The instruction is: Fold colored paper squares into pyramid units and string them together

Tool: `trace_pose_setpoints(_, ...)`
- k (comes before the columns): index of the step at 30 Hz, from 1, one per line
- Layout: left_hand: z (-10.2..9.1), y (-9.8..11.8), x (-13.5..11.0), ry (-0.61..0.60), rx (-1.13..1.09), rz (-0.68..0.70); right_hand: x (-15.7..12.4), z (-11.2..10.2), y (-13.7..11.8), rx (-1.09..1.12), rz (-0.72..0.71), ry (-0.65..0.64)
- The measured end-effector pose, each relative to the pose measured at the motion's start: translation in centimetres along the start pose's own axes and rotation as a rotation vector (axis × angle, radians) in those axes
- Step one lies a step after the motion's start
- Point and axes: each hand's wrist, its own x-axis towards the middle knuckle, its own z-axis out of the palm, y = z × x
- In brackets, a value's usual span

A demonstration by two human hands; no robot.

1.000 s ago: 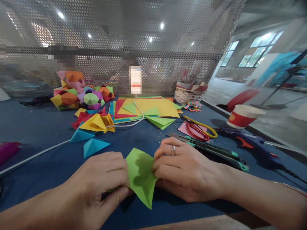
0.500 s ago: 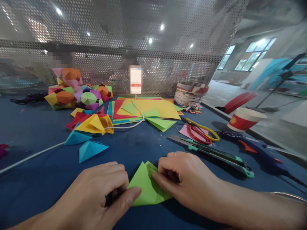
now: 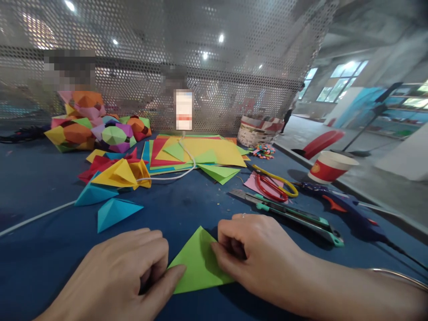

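A folded green paper triangle (image 3: 197, 263) lies flat on the blue table (image 3: 187, 205) right in front of me. My left hand (image 3: 123, 272) has its fingers curled, and its thumb presses the paper's left corner. My right hand (image 3: 257, 254), also curled and wearing a ring, pinches the paper's right edge with its fingertips. Both hands rest low on the table.
Folded cyan (image 3: 115, 210) and yellow (image 3: 117, 174) paper pieces lie to the left, with a white cable (image 3: 167, 177). A stack of coloured sheets (image 3: 200, 154) and paper balls (image 3: 100, 129) sit further back. Right: scissors (image 3: 274, 185), utility knife (image 3: 287, 211), glue gun (image 3: 347, 207), paper cup (image 3: 329, 167), basket (image 3: 259, 129). Mesh screen behind.
The green paper was held up with a point hanging down; it has been folded and pressed flat into a triangle. Both hands have sunk toward the table.
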Motion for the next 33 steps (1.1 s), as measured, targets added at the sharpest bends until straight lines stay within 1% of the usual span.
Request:
trace_pose_setpoints(5, 0.1, -0.3, -0.2, 0.034, -0.074, 0.031, 0.1, -0.4, -0.3, 0.001, -0.003, -0.044)
trace_pose_setpoints(13, 0.3, -0.4, -0.8, -0.002, 0.004, 0.058, 0.0, -0.5, -0.2, -0.023, -0.038, -0.047)
trace_pose_setpoints(16, 0.0, -0.4, -0.5, 0.047, 0.003, 0.050, 0.0, -0.6, -0.3, -0.048, -0.035, -0.070)
trace_pose_setpoints(17, 0.0, -0.2, -0.4, 0.068, -0.012, 0.078, 0.1, -0.6, -0.3, -0.054, -0.034, -0.076)
trace_pose_setpoints(20, 0.3, 0.3, 0.0, 0.095, -0.105, 0.239, 0.1, -0.6, -0.2, -0.059, -0.039, -0.075)
trace_pose_setpoints(21, 0.6, 0.5, -0.1, 0.096, -0.134, 0.267, 0.1, -0.5, -0.1, -0.057, -0.039, -0.072)
trace_pose_setpoints(23, 1.0, 0.8, -0.6, 0.110, -0.179, 0.258, 0.1, -0.5, 0.0, -0.053, -0.042, -0.068)
trace_pose_setpoints(25, 1.2, 0.8, -1.3, 0.083, -0.195, 0.242, 0.1, -0.4, 0.0, -0.054, -0.044, -0.067)
trace_pose_setpoints(28, 1.0, 0.5, -2.0, -0.035, -0.187, 0.301, -0.1, -0.5, -0.3, -0.038, -0.035, -0.040)
trace_pose_setpoints(29, 0.9, 0.4, -2.1, -0.066, -0.171, 0.318, -0.1, -0.5, -0.4, -0.025, -0.033, -0.025)
trace_pose_setpoints(30, 0.8, 0.3, -2.1, -0.070, -0.153, 0.330, -0.2, -0.5, -0.5, -0.008, -0.039, -0.009)
trace_pose_setpoints(33, 1.0, 0.4, -1.6, 0.032, -0.121, 0.324, -0.5, -0.5, -0.7, 0.068, -0.102, 0.013)
